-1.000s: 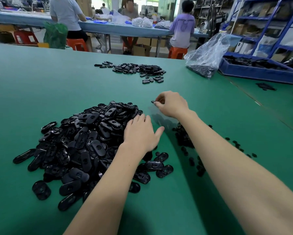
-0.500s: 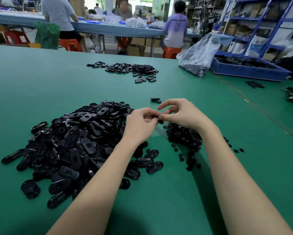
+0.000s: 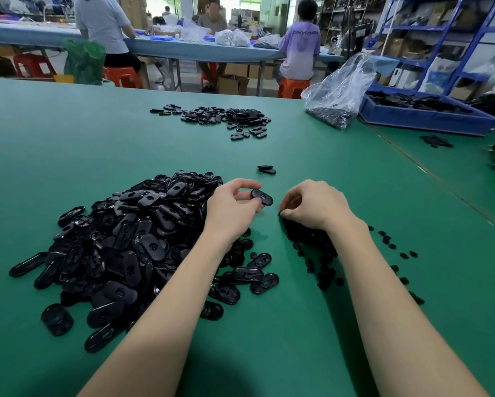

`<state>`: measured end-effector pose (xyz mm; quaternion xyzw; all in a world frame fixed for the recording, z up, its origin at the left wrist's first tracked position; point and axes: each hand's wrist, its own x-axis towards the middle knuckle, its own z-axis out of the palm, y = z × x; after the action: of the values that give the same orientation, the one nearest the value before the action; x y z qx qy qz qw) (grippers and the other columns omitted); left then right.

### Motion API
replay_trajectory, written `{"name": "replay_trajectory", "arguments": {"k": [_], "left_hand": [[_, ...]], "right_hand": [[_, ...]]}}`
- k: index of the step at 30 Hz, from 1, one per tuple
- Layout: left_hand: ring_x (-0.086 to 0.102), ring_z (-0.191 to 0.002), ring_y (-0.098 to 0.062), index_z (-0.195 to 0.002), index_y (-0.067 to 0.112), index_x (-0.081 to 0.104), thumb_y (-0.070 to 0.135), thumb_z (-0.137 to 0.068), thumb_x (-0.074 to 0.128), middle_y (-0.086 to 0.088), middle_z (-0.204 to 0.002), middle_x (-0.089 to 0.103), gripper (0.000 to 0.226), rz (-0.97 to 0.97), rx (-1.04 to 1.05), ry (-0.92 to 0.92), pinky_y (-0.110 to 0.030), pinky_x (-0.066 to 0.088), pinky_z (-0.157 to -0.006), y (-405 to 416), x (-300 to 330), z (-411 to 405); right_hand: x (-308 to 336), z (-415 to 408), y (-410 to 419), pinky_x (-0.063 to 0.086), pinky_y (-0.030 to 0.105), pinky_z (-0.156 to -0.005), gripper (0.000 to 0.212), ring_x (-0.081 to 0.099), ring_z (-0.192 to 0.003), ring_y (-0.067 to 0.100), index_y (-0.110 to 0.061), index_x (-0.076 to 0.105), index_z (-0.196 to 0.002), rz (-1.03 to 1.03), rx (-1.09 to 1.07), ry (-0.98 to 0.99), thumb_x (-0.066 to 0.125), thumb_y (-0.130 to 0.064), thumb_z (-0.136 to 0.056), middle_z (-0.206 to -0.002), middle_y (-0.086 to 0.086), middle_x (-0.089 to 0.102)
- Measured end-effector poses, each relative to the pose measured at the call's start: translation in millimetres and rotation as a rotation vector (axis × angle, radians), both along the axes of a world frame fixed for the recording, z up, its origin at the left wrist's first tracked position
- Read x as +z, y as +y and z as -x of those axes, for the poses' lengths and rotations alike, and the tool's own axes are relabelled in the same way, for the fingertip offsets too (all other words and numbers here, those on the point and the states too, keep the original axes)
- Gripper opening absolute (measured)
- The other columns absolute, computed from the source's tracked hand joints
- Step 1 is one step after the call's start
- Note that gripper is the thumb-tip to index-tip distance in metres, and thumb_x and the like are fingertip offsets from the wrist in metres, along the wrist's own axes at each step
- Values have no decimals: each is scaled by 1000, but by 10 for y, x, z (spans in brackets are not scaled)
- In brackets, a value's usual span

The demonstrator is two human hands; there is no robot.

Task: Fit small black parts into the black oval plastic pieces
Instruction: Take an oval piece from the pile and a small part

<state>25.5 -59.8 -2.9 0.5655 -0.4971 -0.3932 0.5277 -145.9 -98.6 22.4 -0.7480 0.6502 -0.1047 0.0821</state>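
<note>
On the matte green table [image 3: 269,353], the left hand [image 3: 231,209] pinches a glossy black oval piece [image 3: 262,197] beside the heap [image 3: 120,245]. The right hand [image 3: 315,206], fingers curled, pinches at the pile of small black parts [image 3: 312,242].

A second ago my left hand [image 3: 231,211] lay flat on the big heap of oval pieces [image 3: 120,242]; now it has lifted off and pinches one oval piece [image 3: 262,196] in its grip. My right hand [image 3: 315,206] has drawn back from the far spot on the bench [image 3: 68,144], then parted from my left, its curled fingers now down on the pile of small black parts [image 3: 312,239].
</note>
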Motion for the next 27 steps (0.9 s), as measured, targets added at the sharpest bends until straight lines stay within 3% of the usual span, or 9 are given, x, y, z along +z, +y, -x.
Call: {"name": "replay_trajectory", "arguments": {"k": [4,8,10,23,27], "left_hand": [[76,-77,-11,-93,27,72,5,-84,72,4,-81,78,24,-6,4,44,-30,58,-78,-1,-2,-7],[75,-75,-9,-93,29,72,9,-81,75,7,-79,77,24,14,23,32,-31,59,-79,-8,15,-20],[74,-76,-8,-92,31,72,11,-80,76,8,-79,77,24,23,28,20,-32,60,-80,-9,20,-19],[75,-82,-7,-98,26,73,7,-83,74,6,-82,78,24,23,-6,87,-28,53,-79,-1,17,-14],[75,-82,-9,-97,27,73,7,-82,77,7,-83,78,26,28,10,75,-32,57,-85,-6,22,-29]], "right_hand": [[8,1,8,41,25,-67,2,65,-86,9,-37,71,-80,20,1,-124,72,-36,-81,-80,-24,69],[70,-16,5,43,15,-55,5,56,-60,0,-30,71,-81,66,47,-636,73,-27,-84,-71,-17,71],[85,-47,16,41,10,-53,7,51,-53,1,-28,72,-81,65,70,-753,74,-22,-84,-68,-15,69],[55,-133,32,40,15,-56,5,52,-51,-3,-25,78,-85,-34,45,-857,81,-22,-82,-67,-11,71],[91,-135,51,36,20,-54,5,41,-47,3,-25,80,-84,-129,42,-879,83,-24,-81,-67,-8,65]]}}
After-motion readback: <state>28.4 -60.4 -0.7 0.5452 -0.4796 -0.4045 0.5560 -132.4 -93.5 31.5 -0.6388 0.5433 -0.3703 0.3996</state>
